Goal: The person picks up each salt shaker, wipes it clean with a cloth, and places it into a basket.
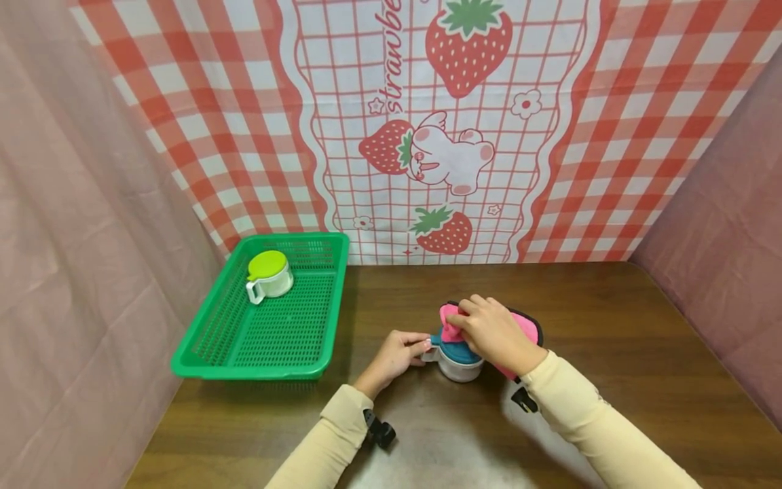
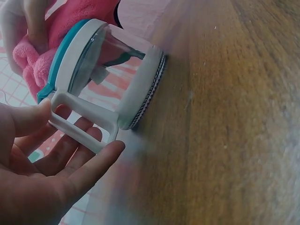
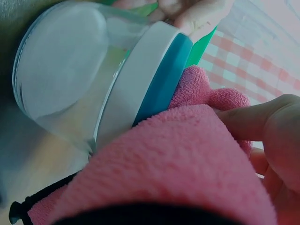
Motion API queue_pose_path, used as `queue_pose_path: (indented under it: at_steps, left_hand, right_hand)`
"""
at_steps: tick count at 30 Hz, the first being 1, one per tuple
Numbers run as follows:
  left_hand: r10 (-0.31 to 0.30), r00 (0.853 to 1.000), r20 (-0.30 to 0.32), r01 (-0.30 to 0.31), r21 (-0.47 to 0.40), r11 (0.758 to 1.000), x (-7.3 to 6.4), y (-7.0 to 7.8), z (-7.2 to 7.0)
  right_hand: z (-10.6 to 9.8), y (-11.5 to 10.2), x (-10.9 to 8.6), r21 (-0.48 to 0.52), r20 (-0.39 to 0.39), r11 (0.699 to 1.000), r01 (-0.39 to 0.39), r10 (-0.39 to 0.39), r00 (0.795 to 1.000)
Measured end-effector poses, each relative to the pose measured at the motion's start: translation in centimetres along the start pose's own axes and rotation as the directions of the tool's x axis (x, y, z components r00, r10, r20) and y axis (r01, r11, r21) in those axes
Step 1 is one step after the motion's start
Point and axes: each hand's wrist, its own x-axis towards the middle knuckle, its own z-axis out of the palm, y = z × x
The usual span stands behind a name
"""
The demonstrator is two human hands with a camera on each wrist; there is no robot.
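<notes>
A clear jar [image 2: 117,65] with a white collar, white handle and blue lid [image 1: 459,351] stands on the table. My left hand [image 1: 396,356] holds its handle [image 2: 84,119], thumb near the top of the handle and fingers behind and below. My right hand [image 1: 497,333] grips a bunched pink cloth [image 1: 451,324] and presses it on the blue lid. More of the cloth, edged in black, hangs down beyond the jar, partly hidden by the right hand and wrist. In the right wrist view the cloth [image 3: 178,154] covers part of the lid [image 3: 164,77].
A green plastic basket [image 1: 334,305] stands at the left of the table [image 1: 586,292]. Inside it is a similar jar with a lime-green lid [image 1: 267,265] and white handle. A strawberry-print checked curtain [image 1: 440,217] hangs behind the table, with pink curtains at both sides.
</notes>
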Motion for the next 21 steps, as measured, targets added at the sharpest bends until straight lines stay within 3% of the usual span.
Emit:
queue_pose_path:
  at_steps: [18, 21]
  left_hand:
    - [-0.023, 0.999, -0.026, 0.023, -0.005, 1.000, -0.2, 0.1, 0.1]
    - [-0.026, 0.999, -0.021, 0.026, -0.002, 1.000, -0.7, 1.1, 0.1]
  right_hand:
    - [0.0, 1.9, -1.0, 0.002, 0.033, 0.994, -0.106, 0.106, 0.994]
    - [-0.1, 2.1, -1.5, 0.000, 0.031, 0.994, -0.112, 0.112, 0.993]
